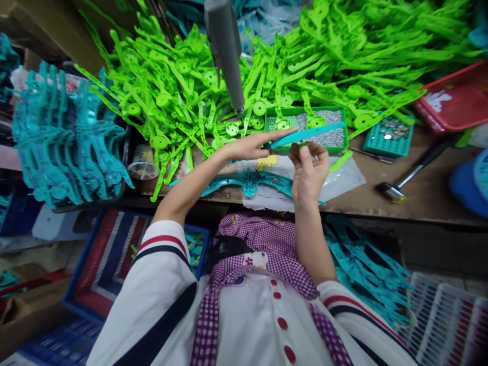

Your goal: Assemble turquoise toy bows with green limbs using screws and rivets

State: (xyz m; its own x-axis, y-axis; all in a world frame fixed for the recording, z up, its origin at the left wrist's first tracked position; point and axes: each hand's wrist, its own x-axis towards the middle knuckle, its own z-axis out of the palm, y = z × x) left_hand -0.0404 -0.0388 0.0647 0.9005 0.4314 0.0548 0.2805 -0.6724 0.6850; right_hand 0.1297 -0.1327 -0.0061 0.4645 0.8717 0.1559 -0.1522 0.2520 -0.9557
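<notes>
My left hand (253, 145) reaches over the wooden bench (419, 195) and holds a long teal plastic strip (308, 134) by its near end, fingers stretched along it. My right hand (309, 165) is curled just below the strip, pinching a thin bright green plastic arm (340, 160). Both hands hover in front of a green tray (345, 133) filled with small silver screws. A teal curved plastic part (249, 182) lies on the bench under my hands, on a clear plastic sheet.
A grey hanging power screwdriver (225, 51) points down behind my left hand. A large heap of green plastic parts (343, 56) covers the back. Teal parts (64, 137) stack at left. A small teal tray (388, 137), a red tray (453, 99), a hammer (412, 173) and a clear cup (143, 163) stand around.
</notes>
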